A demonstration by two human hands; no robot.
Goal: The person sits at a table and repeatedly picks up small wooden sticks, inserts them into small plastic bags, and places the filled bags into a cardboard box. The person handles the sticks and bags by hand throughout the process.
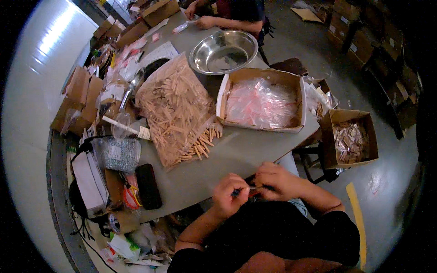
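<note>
My left hand (230, 194) and my right hand (275, 182) are close together in front of my body, by the near edge of the table. Both are closed in a pinch. Between the fingertips a small pale, partly reddish thing shows, too small and blurred to name. Beyond them lies a big clear plastic bag (175, 102) full of short wooden sticks, some spilling from its mouth as loose sticks (203, 143). Right of it, an open cardboard box (261, 127) holds a heap of clear plastic bags (261, 103) with pinkish-red edges.
A steel basin (223, 52) stands behind the box. At right, lower down, a smaller carton (359, 159) holds small filled packets. A black case (148, 186), a tape roll (114, 223) and cartons (75, 100) crowd the left. Another person's hands (200, 18) work at the far end.
</note>
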